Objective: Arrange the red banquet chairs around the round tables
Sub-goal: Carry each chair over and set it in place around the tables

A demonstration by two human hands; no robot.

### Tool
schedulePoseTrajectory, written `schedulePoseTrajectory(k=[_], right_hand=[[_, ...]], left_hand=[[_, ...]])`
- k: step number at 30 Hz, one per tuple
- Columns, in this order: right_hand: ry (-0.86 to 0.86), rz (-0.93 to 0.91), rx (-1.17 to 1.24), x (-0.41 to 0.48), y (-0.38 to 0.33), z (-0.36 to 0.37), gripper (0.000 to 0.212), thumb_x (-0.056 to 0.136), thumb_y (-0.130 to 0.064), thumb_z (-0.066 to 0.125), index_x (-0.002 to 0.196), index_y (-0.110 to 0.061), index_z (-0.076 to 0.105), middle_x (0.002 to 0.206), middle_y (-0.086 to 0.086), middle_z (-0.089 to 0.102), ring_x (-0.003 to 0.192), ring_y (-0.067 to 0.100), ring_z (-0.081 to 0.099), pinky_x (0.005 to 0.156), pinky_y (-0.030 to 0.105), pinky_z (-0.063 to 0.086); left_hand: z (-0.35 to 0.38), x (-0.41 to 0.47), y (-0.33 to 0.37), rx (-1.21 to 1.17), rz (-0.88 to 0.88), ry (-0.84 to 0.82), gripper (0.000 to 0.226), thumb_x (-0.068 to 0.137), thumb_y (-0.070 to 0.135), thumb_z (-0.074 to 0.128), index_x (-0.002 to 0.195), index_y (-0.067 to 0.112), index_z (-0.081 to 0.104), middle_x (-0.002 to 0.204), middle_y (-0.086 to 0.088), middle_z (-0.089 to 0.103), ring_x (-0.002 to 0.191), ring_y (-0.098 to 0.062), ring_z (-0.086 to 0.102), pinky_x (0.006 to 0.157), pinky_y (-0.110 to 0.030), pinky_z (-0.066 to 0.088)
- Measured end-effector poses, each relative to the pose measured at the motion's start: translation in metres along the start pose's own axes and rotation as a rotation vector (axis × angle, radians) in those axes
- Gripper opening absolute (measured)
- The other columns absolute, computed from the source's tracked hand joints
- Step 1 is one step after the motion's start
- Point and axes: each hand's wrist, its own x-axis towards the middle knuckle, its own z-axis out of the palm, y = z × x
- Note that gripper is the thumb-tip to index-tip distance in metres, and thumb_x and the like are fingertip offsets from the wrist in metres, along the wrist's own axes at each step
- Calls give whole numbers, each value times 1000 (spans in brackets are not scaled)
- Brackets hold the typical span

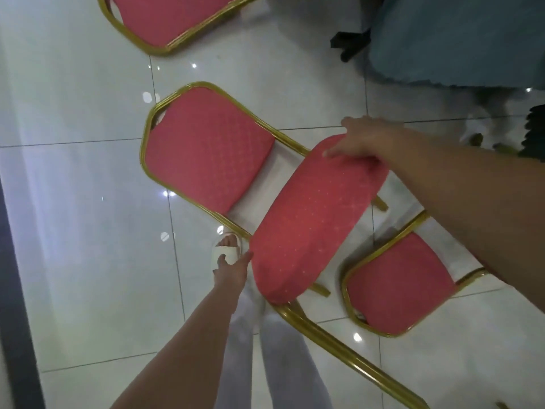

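A red banquet chair with a gold frame stands below me. Its backrest (206, 149) lies to the left and its seat cushion (315, 222) is in the middle. My right hand (365, 141) grips the far end of that seat, with the fingers curled over the edge. My left hand (231, 268) is at the seat's near left corner with fingers spread, the fingertips just touching the cushion's edge. A second red chair (174, 19) sits at the top of the view. A third (398, 286) stands close by on the right. The round table (460, 39), under a blue-grey cloth, is at the top right.
The floor is glossy white tile (88, 231). My legs in light trousers and a white slipper (225, 250) are just beside the chair's frame. Black table legs (351, 42) stick out beneath the cloth. A dark strip (11, 290) runs along the left edge.
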Motion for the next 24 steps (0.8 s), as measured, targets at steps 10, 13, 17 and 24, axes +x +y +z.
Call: schedulePoseTrajectory(k=[10,13,17,24], right_hand=[[-574,240,219,74,6,-5,61,82,-52,71,119,-4,62,93,16,75,82,33,71,74,39,52],[-576,245,197,82,8,-1,70,78,-49,76,127,-2,58,109,20,71,100,37,67,94,47,50],[-450,212,221,76,15,-4,83,67,-53,82,131,-7,56,121,17,64,102,41,65,98,54,49],[-171,13,169,40,3,-60,87,65,-60,81,136,-16,57,136,12,56,109,34,60,93,40,47]], left_hand=[[40,34,3,-523,-382,-594,76,77,64,63,130,11,56,119,-22,66,103,-44,63,76,-51,52],[46,36,3,-510,-351,-590,71,84,58,59,134,9,51,123,-23,64,102,-42,63,78,-50,51],[44,23,-5,-561,-331,-528,70,88,57,58,139,11,44,129,-23,60,116,-45,57,102,-59,43],[13,-11,13,-596,-203,-338,71,81,56,69,134,12,51,119,-19,66,106,-44,63,96,-61,48]])
